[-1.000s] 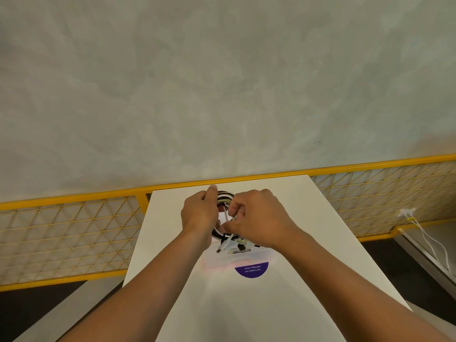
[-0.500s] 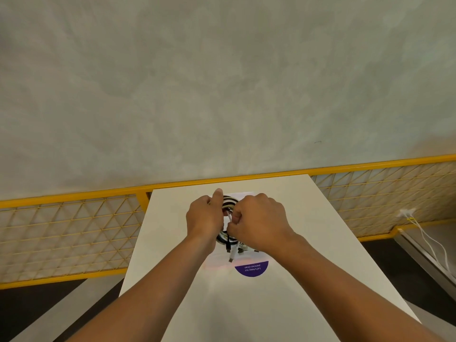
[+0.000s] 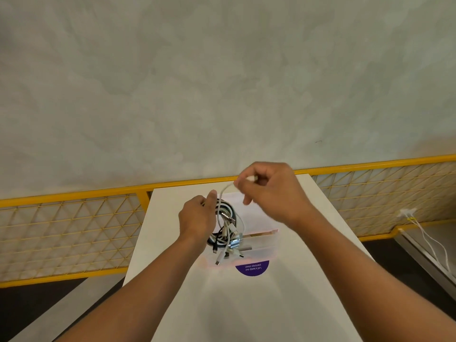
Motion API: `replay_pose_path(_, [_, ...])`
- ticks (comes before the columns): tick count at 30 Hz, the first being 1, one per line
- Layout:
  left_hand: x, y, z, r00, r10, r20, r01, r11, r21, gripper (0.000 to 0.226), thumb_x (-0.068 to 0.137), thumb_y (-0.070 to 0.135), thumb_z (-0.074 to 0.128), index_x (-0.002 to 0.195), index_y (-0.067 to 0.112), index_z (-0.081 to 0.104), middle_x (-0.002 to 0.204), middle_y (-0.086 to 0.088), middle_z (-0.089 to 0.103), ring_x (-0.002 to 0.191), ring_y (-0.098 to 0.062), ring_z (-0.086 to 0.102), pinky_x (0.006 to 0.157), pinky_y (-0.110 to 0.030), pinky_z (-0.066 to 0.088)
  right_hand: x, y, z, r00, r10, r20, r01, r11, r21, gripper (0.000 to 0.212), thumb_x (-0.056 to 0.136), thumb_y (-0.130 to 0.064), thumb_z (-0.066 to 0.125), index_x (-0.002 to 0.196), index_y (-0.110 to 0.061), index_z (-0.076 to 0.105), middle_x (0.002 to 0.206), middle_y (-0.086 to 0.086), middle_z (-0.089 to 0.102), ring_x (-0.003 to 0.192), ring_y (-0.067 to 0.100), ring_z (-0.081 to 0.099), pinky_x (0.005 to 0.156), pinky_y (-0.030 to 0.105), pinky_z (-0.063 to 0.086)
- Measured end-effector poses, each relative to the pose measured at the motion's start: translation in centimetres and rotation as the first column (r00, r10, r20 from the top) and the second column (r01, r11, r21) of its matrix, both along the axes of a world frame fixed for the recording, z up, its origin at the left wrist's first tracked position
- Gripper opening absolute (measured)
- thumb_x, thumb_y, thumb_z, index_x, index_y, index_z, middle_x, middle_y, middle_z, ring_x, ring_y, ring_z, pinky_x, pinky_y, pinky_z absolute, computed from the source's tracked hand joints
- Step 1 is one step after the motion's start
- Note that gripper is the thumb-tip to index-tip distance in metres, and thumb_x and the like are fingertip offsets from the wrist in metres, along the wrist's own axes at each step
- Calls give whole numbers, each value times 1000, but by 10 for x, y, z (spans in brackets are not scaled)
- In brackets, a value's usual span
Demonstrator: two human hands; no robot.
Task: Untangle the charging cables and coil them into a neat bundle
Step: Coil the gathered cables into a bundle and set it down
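Right grip (image 3: 274,193) pinches white cable (image 3: 222,192) — left grip (image 3: 197,218) holds bundle (image 3: 228,213), fingertips hidden.

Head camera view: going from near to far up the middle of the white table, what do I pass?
Purple sticker → cable bundle → yellow rail → grey wall.

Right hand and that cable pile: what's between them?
In the head view, one white cable runs from the right hand into the cable pile, which the left hand holds.
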State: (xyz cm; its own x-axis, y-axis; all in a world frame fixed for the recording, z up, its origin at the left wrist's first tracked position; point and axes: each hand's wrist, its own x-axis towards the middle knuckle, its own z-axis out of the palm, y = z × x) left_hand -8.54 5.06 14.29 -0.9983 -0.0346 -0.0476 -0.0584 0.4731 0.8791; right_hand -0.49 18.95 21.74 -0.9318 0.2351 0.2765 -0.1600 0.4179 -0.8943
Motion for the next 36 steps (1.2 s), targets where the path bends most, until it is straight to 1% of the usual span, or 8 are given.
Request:
replay_pose_path(7, [-4,-9,-1,1000,-21,18,21,1000,12,54,100,52,46,86,3,63,83,-16,67,69,-26,54,66,-39,44,-10,33,-8,951,-301,-71,260,902,-344,21,92,-2,64,81,-19,73,67,0,68,52,14,63,50,22,46])
replay_pose_path(12, [-9,-19,-6,999,34,37,-36,998,42,52,100,51,47,78,6,60,82,-14,69,68,-26,55,60,-34,40,-14,64,-23,825,-564,28,494,697,-519,13,93,-13,64,82,-17,69,68,-2,64,48,11,58,51,23,43])
replay_pose_path(17, [-11,-19,-7,996,68,66,-74,993,95,53,99,51,48,85,3,65,84,-12,73,64,-27,56,59,-33,41,-18,81,-72,722,-655,223,684,723,-94,14,88,-26,63,80,-16,68,77,1,69,79,28,68,71,38,55])
replay_pose_path(23, [-7,-9,-8,994,83,77,-89,992,85,53,100,50,49,70,7,55,72,-15,63,70,-28,56,56,-33,37,-17,57,-80,814,-463,350,369,878,305,36,96,-44,58,77,-15,67,79,1,69,84,26,64,81,38,53])
replay_pose_path(25, [-7,-5,-6,994,78,81,-85,993,88,52,100,50,48,72,8,57,74,-14,64,71,-27,58,55,-32,37,-16,43,-74,884,-337,323,230,917,326,34,97,-48,57,85,-18,70,87,-6,69,90,19,64,86,35,52])
replay_pose_path(28, [-6,1,-2,995,68,71,-74,994,84,50,100,50,47,76,8,60,75,-13,64,68,-25,57,54,-31,37,-12,17,-61,980,-164,110,125,945,303,23,93,-43,66,108,-25,70,101,-12,66,88,7,62,81,26,51])
replay_pose_path(31, [-5,5,1,997,53,57,-58,995,80,49,100,52,48,73,12,59,74,-11,64,68,-25,57,54,-31,36,-9,-6,-52,999,27,-37,-10,915,403,29,87,-30,76,115,-33,68,114,-12,59,88,0,55,77,13,45])
replay_pose_path(36, [0,5,8,997,1,74,-9,994,110,51,101,51,46,78,9,63,72,-13,64,63,-25,56,53,-29,36,-22,-16,-54,997,64,-29,-38,833,552,29,87,-15,75,113,-27,69,127,-7,54,109,16,58,88,33,54])
